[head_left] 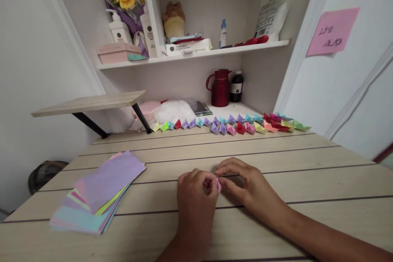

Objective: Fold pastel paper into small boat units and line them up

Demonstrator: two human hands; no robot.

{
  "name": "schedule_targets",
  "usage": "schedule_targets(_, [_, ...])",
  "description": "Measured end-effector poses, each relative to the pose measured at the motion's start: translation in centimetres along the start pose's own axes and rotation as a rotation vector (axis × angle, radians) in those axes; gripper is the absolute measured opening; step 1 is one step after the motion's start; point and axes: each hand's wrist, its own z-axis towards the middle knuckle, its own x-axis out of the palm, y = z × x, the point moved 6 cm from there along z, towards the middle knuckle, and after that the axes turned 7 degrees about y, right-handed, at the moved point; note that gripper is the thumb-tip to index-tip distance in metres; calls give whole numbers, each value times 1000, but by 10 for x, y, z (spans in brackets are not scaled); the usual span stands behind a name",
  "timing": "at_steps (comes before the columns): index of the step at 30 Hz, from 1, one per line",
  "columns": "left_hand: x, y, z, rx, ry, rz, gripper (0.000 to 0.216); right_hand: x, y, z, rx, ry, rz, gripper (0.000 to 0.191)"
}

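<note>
1. A small piece of pink paper is held up between the two hands, just above the table, and is mostly covered by fingers.
2. By the left hand the paper is pinched between thumb and forefinger.
3. The paper's other side is met by the thumb of the right hand, whose forefinger is arched over it; whether it is gripped there cannot be told.
4. To the left of the left hand, a fanned stack of coloured paper is seen.
5. Beyond both hands, folded paper boats are lined up along the far edge.
6. Farther beyond the hands, a red jug is placed beside a dark bottle.
</note>
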Motion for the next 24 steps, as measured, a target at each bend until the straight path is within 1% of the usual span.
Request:
schedule_targets(6, [1, -1, -2, 23, 14, 38, 16, -2, 5, 1, -27, -16, -14, 10])
schedule_targets(10, [2, -3, -4, 37, 12, 49, 17, -3, 8, 1, -26, -19, -63, 10])
schedule_targets(17, [7, 0, -1, -52, 47, 11, 14, -2, 13, 1, -28, -40, -141, 12])
schedule_targets(21, [4, 9, 1, -99, 2, -41, 13, -4, 13, 1, -27, -41, -172, 12])
schedule_targets(24, [2, 14, 2, -103, -33, -77, 13, -6, 10, 2, -16, -49, -168, 13])
